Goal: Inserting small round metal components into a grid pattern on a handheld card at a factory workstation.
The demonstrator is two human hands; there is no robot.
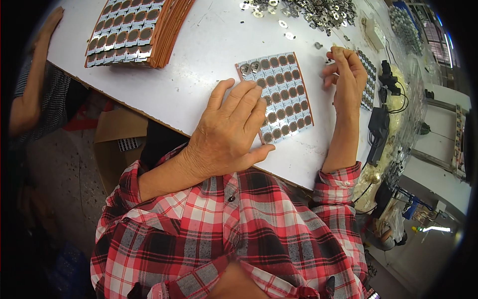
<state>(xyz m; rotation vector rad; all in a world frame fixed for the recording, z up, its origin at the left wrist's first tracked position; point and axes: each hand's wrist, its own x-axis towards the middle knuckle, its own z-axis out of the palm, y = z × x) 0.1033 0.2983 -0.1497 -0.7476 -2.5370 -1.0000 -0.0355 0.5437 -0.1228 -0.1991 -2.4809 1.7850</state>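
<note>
A panel of small white circuit boards with dark round discs [285, 93] lies on the table before me. Two shiny metal pieces [250, 68] sit on discs at its far left corner. My left hand [224, 127] rests over the panel's left edge with fingers spread, covering some of the discs. To the right of the panel, my right hand [347, 74] is raised with thumb and forefinger pinched together. Some of its fingers are blurred, and whatever the pinch holds is too small to name. Beyond it lies a heap of small silvery metal pieces [323, 14].
A tall stack of similar panels [127, 32] stands at the far left. Another panel [368, 82] lies right of my right hand, near black adapters and cables [379, 122]. Another person's arm [32, 94] is at the left edge. A cardboard box [117, 137] stands below the table.
</note>
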